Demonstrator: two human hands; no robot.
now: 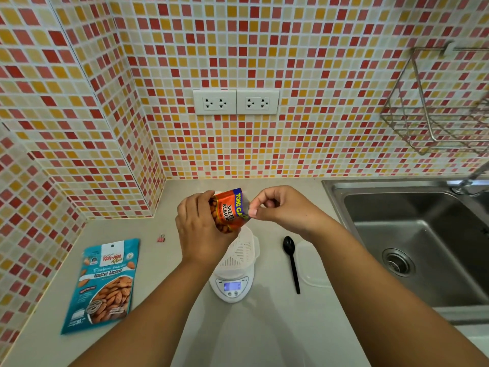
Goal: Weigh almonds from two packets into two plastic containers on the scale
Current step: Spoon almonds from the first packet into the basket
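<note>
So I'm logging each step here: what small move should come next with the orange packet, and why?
Probably tear the top open. Both hands hold the orange packet above the white container on the scale: the left hand grips its body and the right hand pinches its top edge. No almonds show in the container.

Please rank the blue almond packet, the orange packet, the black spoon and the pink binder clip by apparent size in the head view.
1. Blue almond packet
2. Black spoon and orange packet: unsure, since hands partly cover the raised packet
3. Pink binder clip
</note>
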